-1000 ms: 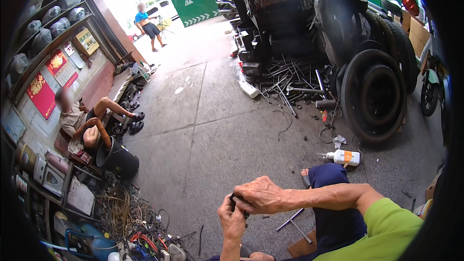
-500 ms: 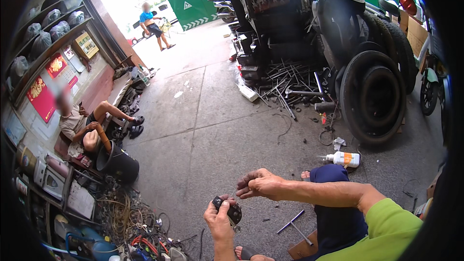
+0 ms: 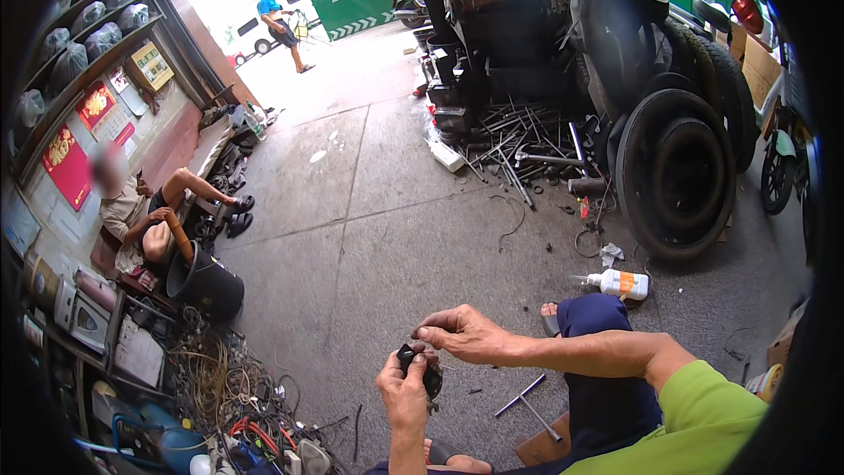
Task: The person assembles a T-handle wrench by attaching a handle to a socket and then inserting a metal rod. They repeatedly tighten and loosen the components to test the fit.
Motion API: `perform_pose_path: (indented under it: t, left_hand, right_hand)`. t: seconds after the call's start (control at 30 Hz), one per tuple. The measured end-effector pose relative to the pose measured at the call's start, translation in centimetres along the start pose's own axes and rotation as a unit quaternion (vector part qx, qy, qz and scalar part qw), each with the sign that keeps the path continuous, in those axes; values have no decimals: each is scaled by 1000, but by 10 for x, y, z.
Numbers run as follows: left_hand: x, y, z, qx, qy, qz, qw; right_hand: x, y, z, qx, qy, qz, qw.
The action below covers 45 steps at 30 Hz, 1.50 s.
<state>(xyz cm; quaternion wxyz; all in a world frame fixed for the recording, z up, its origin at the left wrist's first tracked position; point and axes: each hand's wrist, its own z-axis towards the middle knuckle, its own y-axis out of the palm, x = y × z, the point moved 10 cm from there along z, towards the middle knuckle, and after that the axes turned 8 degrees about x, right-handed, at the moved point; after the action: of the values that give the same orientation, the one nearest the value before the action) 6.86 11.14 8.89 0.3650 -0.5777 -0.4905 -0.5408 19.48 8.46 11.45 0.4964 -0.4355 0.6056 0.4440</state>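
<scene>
My left hand is closed around a small black part, which looks like a dark mechanical piece with a flat black tab at its top. Much of it is covered by the fingers. Just above and to its right, my right hand has thumb and forefinger pinched together, fingertips close to the part's upper end. Whatever the pinch holds, if anything, is too small to make out. On the ground to the right of the part lies a T-handle wrench.
A white bottle with an orange label lies beyond my knee. Old tyres lean at the right, beside a heap of metal tools. Left are a black bucket, tangled cables and a seated person; another person stands far off.
My right hand has come left and down to the black part, its fingers going from loosely spread to pinched. The left hand has turned the part slightly. The far person has shifted right.
</scene>
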Motion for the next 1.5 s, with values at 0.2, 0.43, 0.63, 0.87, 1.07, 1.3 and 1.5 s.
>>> perform_pose_path:
  t: [0.2,0.43,0.63,0.87,1.07,1.3,1.5]
  left_hand:
    - [-8,10,-8,-33,1,30,999]
    - [1,19,-11,-33,27,-11,999]
    - [0,15,-11,-29,18,-12,999]
    - [2,15,-11,-32,20,2,999]
    - [-4,12,-10,-27,19,46,998]
    - [2,8,-10,-12,34,106,994]
    - [-2,10,-4,-24,52,89,994]
  right_hand:
    - [-37,-1,-14,53,-185,-184,964]
    - [-41,10,-24,53,-260,-272,925]
    - [-48,14,-29,54,-285,-315,904]
    - [-47,17,-32,49,-301,-341,889]
    - [-50,15,-30,41,-295,-358,885]
    - [-52,17,-27,20,-277,-334,901]
    - [-47,14,-24,19,-235,-332,913]
